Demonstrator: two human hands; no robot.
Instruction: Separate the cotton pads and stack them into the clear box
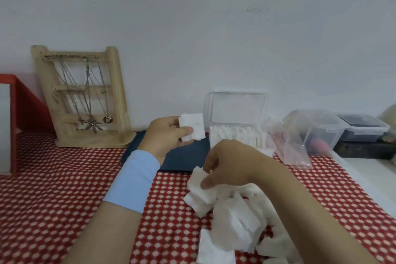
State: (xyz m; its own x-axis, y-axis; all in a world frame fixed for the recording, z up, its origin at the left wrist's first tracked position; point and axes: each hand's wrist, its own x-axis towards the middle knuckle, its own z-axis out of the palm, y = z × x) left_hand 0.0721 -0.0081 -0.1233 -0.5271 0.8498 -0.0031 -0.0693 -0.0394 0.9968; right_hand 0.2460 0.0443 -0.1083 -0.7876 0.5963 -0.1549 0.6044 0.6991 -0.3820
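Note:
My left hand [166,135] holds a small stack of white square cotton pads [192,126] between thumb and fingers, raised just left of the clear box [236,133]. The box stands by the wall with its lid up and a row of pads standing on edge inside. My right hand [227,164] reaches down and pinches a clump of pads [200,188] at the top left of the loose pile of cotton pads [237,225], which lies on the red patterned cloth at lower right.
A dark blue flat case [186,161] lies under my left hand. A wooden jewellery stand [85,96] with necklaces leans on the wall at left, next to a red frame [19,100]. A crumpled clear plastic bag [293,143] and lidded plastic containers [362,128] sit right of the box.

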